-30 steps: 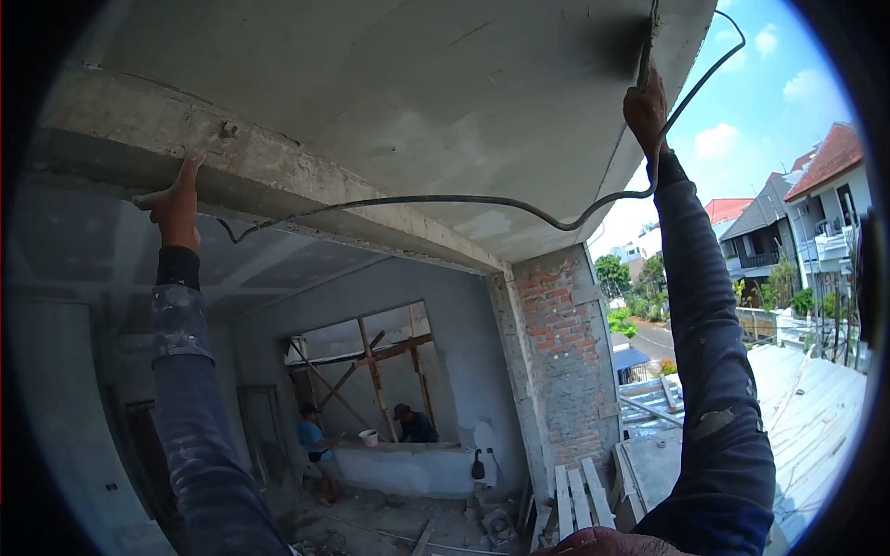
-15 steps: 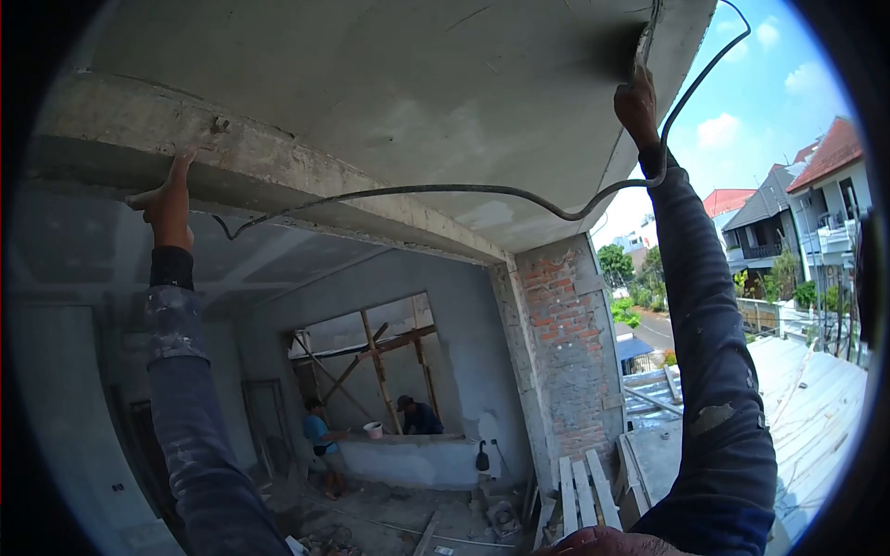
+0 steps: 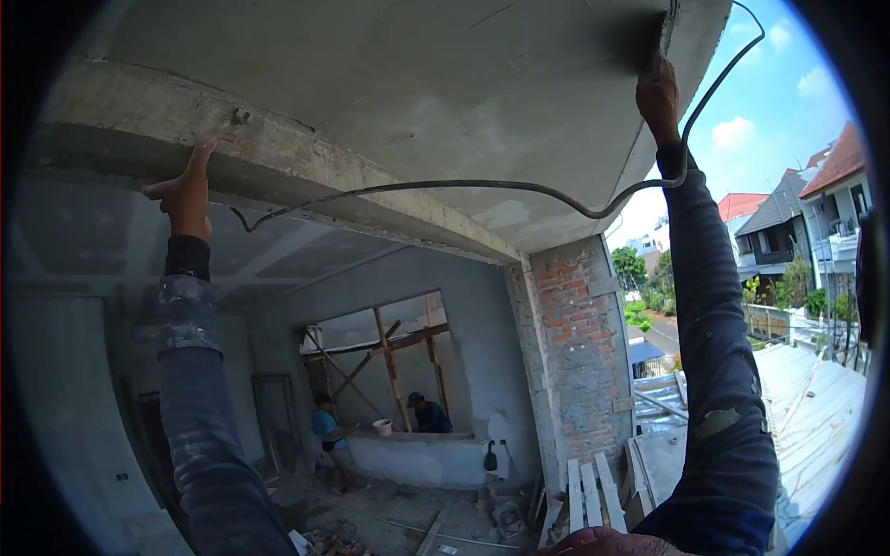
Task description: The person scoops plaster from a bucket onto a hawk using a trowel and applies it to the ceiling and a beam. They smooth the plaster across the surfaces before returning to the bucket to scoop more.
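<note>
Gripping a half-hidden tool, the right hand reaches the ceiling.

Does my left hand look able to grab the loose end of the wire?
Probably yes: the wire end hangs just beside the left hand, with only open air between.

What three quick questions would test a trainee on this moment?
1. True or false: the left hand grips the loose end of the hose.
2. The right hand is raised at: A the edge of the ceiling slab, B the brick column, C the white bucket.
3. How many other people are at the low wall?
Key: 1 false, the left hand presses the beam, apart from the hose; 2 A; 3 two.
</note>
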`<state>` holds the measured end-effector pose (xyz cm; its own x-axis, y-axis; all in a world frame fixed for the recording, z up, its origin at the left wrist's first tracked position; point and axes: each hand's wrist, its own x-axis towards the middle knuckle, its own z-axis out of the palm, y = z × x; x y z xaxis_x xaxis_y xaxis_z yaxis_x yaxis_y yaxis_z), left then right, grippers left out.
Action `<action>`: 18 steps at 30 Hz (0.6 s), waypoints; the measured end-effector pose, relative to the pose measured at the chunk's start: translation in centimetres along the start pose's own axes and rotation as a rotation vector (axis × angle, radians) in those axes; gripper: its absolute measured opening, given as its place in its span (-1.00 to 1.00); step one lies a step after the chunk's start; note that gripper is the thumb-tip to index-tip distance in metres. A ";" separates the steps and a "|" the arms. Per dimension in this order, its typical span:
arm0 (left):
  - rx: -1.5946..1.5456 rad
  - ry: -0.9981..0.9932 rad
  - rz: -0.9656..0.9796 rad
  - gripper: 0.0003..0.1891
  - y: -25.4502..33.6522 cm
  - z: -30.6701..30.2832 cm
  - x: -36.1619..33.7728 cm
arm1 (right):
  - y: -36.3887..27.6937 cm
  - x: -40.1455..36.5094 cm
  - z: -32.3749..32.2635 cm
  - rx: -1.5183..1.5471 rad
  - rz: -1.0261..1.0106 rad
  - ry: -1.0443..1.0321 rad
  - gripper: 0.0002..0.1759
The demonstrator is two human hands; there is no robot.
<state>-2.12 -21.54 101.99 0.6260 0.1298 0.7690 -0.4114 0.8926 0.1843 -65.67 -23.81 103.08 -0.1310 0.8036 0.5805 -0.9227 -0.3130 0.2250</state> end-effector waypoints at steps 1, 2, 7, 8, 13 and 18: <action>0.036 0.025 -0.010 0.44 0.2 0.0 -0.1 | -0.7 -0.1 0.1 0.042 0.118 -0.074 -0.46; 0.068 0.048 -0.020 0.44 0.4 0.1 -0.3 | -0.9 -0.8 0.7 0.091 0.007 -0.065 -0.43; 0.028 0.035 0.008 0.48 0.0 0.0 0.1 | -5.6 -4.4 0.6 0.078 -0.098 -0.078 -0.44; 0.011 -0.002 0.023 0.52 0.1 -0.2 -0.2 | -5.2 -3.9 0.3 0.079 -0.096 -0.079 -0.44; 0.047 0.013 0.001 0.50 0.0 0.0 0.1 | 1.1 -1.5 -1.6 -0.073 -0.145 0.021 -0.57; 0.063 0.025 -0.001 0.46 0.1 -0.1 0.1 | 3.1 -3.5 -5.3 -0.186 -0.481 -0.036 -0.61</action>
<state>-2.02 -21.35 102.00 0.6424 0.1407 0.7534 -0.4513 0.8640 0.2234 -70.03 -24.88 97.58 0.3334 0.8155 0.4731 -0.9248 0.1853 0.3324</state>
